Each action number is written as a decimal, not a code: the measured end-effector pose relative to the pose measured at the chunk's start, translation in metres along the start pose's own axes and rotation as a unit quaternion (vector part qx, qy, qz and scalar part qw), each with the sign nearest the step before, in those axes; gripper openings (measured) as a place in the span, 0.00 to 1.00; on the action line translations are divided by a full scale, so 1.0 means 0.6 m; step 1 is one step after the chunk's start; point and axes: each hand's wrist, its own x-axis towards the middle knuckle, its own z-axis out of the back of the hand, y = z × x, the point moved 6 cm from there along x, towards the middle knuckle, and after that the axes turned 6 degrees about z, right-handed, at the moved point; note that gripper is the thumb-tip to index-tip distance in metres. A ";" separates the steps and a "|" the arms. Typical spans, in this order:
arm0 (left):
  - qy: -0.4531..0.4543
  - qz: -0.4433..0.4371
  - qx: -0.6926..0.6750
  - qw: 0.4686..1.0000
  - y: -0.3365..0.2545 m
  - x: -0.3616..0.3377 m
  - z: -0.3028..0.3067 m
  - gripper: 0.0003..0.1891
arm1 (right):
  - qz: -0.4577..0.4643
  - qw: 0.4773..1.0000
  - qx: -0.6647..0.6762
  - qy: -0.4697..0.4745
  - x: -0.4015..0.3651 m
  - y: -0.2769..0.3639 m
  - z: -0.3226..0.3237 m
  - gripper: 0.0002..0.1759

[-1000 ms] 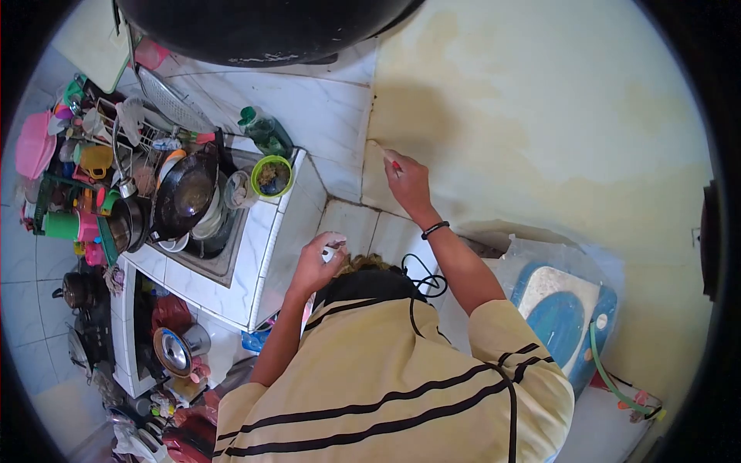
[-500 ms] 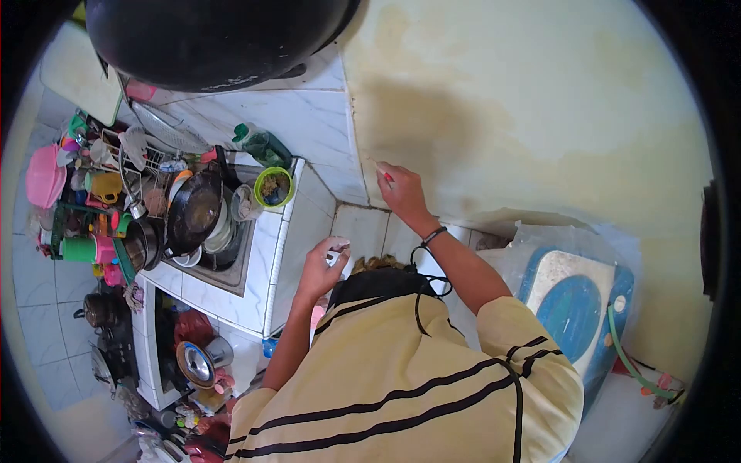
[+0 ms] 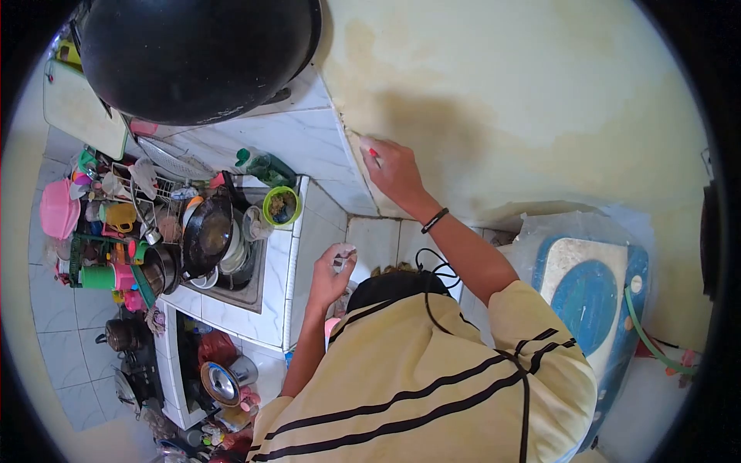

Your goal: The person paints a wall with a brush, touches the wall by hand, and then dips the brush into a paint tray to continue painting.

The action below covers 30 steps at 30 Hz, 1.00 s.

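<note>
My right hand (image 3: 394,174) is up against the yellowish wall (image 3: 502,100), at the edge where the marble-look tiles (image 3: 266,131) end. Its fingers close around a small tool with a red part (image 3: 375,155); the rest of the tool is hidden. A black band circles that wrist. My left hand (image 3: 332,278) is held lower, near the corner of the tiled counter, with bent fingers around a whitish lump (image 3: 343,257). What the lump is made of I cannot make out.
Left of me is a sink with a black frying pan (image 3: 207,235), stacked dishes, a green bottle (image 3: 266,167) and a lime-green tub (image 3: 281,207). A large black wok (image 3: 201,58) hangs above. A blue-and-white washing machine (image 3: 590,301) stands at my right.
My right hand has moved up and slightly left, onto the tile edge, and the tool's pale tip is now hidden. The view has shifted a little; my left hand still holds the lump.
</note>
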 end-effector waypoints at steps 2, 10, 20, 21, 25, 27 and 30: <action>0.003 -0.003 -0.002 1.000 -0.002 0.003 -0.003 0.11 | 0.011 1.000 0.001 -0.025 0.026 0.021 0.022 0.07; 0.028 -0.036 -0.003 0.999 -0.018 0.020 -0.013 0.11 | 0.056 0.991 0.014 -0.123 0.055 0.083 0.097 0.10; 0.042 -0.046 0.000 0.998 -0.015 0.033 -0.022 0.11 | 0.016 0.997 0.008 -0.073 0.026 0.048 0.069 0.08; 0.039 -0.057 0.002 0.998 -0.018 0.035 -0.023 0.11 | 0.017 0.998 0.010 -0.058 0.034 0.051 0.063 0.08; 0.032 -0.075 0.011 0.997 -0.024 0.040 -0.022 0.11 | 0.029 0.998 -0.006 -0.064 0.071 0.073 0.076 0.07; 0.032 -0.072 0.007 0.997 -0.027 0.041 -0.021 0.11 | 0.063 0.991 0.008 -0.121 0.083 0.089 0.094 0.10; 0.028 -0.062 -0.004 0.998 -0.022 0.040 -0.020 0.10 | 0.063 0.983 0.022 -0.172 0.082 0.105 0.126 0.09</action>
